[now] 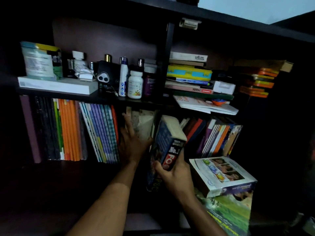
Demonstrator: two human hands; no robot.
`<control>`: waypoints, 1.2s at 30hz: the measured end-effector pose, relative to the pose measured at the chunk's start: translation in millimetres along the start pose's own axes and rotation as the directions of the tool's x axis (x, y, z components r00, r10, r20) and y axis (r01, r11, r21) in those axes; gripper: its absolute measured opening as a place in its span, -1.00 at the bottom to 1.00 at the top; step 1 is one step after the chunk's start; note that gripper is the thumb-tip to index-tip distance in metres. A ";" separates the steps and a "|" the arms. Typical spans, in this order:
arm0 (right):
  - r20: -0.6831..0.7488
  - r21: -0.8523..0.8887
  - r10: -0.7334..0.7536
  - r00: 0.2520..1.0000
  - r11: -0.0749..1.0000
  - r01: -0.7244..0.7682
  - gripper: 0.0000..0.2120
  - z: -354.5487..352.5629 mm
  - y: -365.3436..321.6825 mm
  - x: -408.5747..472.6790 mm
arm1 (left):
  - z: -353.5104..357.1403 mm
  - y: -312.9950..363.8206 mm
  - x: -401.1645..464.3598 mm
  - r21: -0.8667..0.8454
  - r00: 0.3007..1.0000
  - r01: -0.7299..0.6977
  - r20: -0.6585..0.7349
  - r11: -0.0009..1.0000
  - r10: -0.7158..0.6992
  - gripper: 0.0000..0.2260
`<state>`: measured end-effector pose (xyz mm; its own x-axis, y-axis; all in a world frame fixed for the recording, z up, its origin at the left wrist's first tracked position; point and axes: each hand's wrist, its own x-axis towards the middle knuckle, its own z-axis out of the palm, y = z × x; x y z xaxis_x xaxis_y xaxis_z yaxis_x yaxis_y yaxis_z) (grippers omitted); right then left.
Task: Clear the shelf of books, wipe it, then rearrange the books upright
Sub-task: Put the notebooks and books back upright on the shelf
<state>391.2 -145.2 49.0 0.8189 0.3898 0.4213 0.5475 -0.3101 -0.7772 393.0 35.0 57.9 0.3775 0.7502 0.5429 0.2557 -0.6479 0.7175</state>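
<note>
My right hand (175, 174) grips the thick blue book (167, 142) at frame centre, tilting it; left hand (131, 143), fingers straight, braces the pale books (144, 123) so they stay upright.

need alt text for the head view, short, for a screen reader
At a dim bookshelf, the right hand grips a thick blue book by its spine, tilted out of the lower shelf, while the left hand presses flat against worn pale books beside it. Upright books fill the lower shelf; bottles and stacked books sit above.
</note>
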 end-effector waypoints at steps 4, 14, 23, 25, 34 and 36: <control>-0.044 -0.078 0.058 0.997 0.995 -0.061 -0.22 16.2 -9.1 19.3 | -4.5 -10.0 -4.0 -0.067 0.999 -0.044 0.017 0.997 0.045 0.23; 0.036 0.149 -0.014 0.999 0.989 0.008 -0.36 18.2 11.2 36.5 | -9.1 -19.0 -8.5 -0.035 0.987 -0.157 -0.044 0.987 0.156 0.02; 0.086 0.464 0.098 0.991 0.877 -0.127 -0.36 64.1 35.4 25.7 | -20.6 -22.9 -41.2 -0.237 0.958 -0.197 -0.251 0.951 0.136 0.04; 0.080 0.448 0.101 0.992 0.885 -0.126 -0.39 63.5 38.1 27.4 | -19.5 -31.8 -51.5 -0.298 0.966 -0.158 -0.243 0.942 0.085 0.02; 0.055 0.384 0.057 0.997 0.920 -0.074 -0.51 65.9 28.7 24.6 | -14.1 -47.6 -60.6 -0.197 0.977 0.183 -0.072 0.963 -0.201 -0.14; -0.019 0.399 0.088 0.996 0.914 -0.073 -0.58 74.2 25.3 35.7 | -10.7 -47.3 -61.0 -0.145 0.978 0.175 -0.090 0.974 -0.189 -0.13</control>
<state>421.5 -74.7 9.8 0.8670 0.3447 0.3599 0.3718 0.0337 -0.9277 348.3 21.4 -4.5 0.2405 0.8680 0.4343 0.1859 -0.4804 0.8571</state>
